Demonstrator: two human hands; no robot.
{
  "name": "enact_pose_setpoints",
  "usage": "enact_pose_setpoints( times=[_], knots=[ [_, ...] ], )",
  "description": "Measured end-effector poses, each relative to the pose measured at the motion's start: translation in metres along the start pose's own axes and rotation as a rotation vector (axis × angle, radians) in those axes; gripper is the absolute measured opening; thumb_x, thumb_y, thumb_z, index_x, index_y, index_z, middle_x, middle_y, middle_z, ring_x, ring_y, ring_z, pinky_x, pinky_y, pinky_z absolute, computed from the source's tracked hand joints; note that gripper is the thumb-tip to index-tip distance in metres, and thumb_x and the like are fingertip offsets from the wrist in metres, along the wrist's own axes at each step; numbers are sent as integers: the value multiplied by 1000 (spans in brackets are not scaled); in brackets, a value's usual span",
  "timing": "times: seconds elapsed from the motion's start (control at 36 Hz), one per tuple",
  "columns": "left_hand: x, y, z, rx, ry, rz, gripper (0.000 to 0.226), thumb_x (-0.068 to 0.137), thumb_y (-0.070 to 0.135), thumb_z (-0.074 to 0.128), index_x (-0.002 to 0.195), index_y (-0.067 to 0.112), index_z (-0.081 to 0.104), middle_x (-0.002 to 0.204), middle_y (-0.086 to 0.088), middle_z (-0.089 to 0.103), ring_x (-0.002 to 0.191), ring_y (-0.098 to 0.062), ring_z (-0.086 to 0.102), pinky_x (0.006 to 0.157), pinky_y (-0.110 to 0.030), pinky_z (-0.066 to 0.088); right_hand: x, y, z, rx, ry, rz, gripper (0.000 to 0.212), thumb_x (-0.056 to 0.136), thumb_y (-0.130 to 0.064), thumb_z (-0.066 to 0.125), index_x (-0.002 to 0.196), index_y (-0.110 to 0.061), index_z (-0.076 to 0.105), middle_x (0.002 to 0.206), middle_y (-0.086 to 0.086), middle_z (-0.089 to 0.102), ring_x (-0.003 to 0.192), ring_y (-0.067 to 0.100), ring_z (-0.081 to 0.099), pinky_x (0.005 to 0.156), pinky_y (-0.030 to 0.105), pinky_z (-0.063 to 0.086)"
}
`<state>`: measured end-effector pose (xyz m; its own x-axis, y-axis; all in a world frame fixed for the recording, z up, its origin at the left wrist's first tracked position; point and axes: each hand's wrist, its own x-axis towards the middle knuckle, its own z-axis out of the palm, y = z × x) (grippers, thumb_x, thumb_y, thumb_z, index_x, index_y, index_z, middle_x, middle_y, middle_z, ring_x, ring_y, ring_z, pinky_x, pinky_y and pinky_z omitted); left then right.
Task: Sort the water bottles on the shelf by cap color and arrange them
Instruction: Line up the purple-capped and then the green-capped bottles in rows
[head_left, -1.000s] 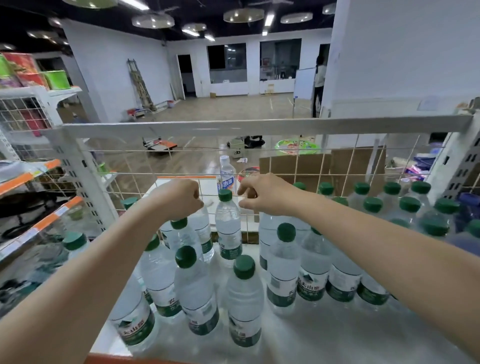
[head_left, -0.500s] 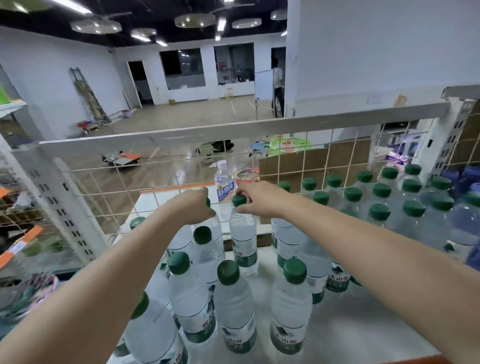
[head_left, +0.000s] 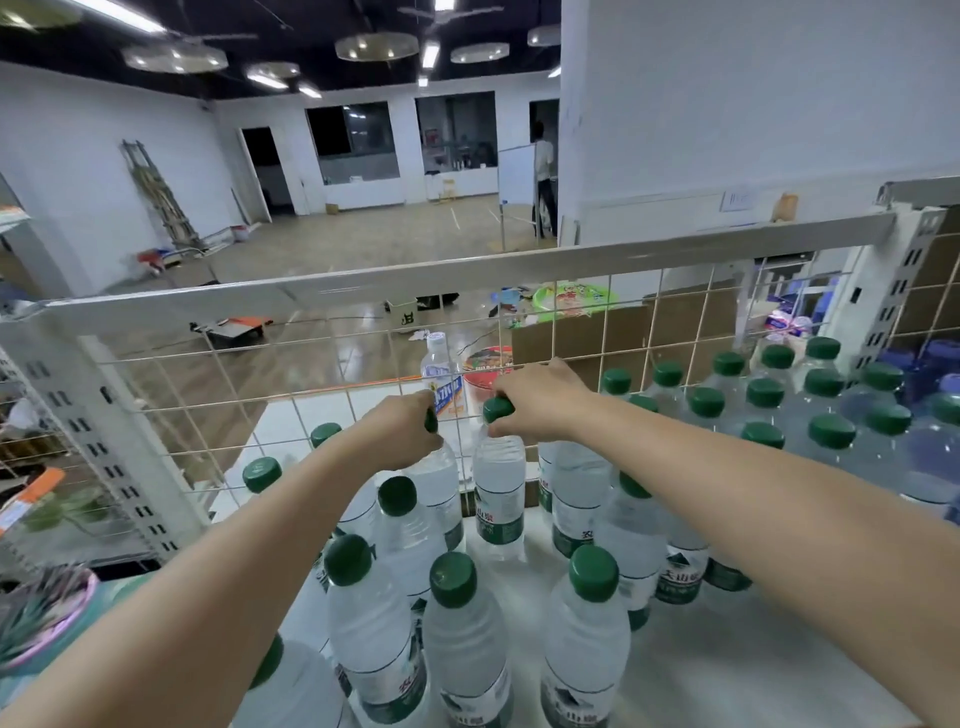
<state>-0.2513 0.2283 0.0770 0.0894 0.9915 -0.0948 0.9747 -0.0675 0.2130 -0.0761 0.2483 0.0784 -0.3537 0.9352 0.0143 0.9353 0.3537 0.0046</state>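
Observation:
Several clear water bottles with green caps stand on the white shelf (head_left: 737, 670). My left hand (head_left: 397, 431) grips the cap of one bottle (head_left: 436, 488) near the wire back. My right hand (head_left: 540, 397) pinches the green cap of the neighbouring bottle (head_left: 500, 493). A dense block of green-capped bottles (head_left: 763, 415) fills the right side. Loose green-capped bottles (head_left: 457, 623) stand in front, nearest me. Bottles with blue caps (head_left: 935, 364) show at the far right edge.
A white wire grid panel (head_left: 322, 374) with a metal top rail closes the shelf's back. Behind it stand a white-capped bottle (head_left: 441, 374) and a red cup. Perforated uprights flank the shelf. A person stands far off in the room.
Both hands have closed on bottle caps; the right hand now pinches the cap it was reaching for. The view has shifted left and closer to the bottles.

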Motion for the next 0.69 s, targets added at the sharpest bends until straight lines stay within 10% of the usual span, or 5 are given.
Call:
enact_pose_setpoints(
  times=[0.69],
  knots=[
    [32,30,9,-3,23,66,23,94,19,55,114,10,48,112,-11,58,86,-23,49,75,-30,42,13,16,5,-37,71,70,37,92,-48,54,113,-17,56,113,5,60,110,25,48,91,40,34]
  ],
)
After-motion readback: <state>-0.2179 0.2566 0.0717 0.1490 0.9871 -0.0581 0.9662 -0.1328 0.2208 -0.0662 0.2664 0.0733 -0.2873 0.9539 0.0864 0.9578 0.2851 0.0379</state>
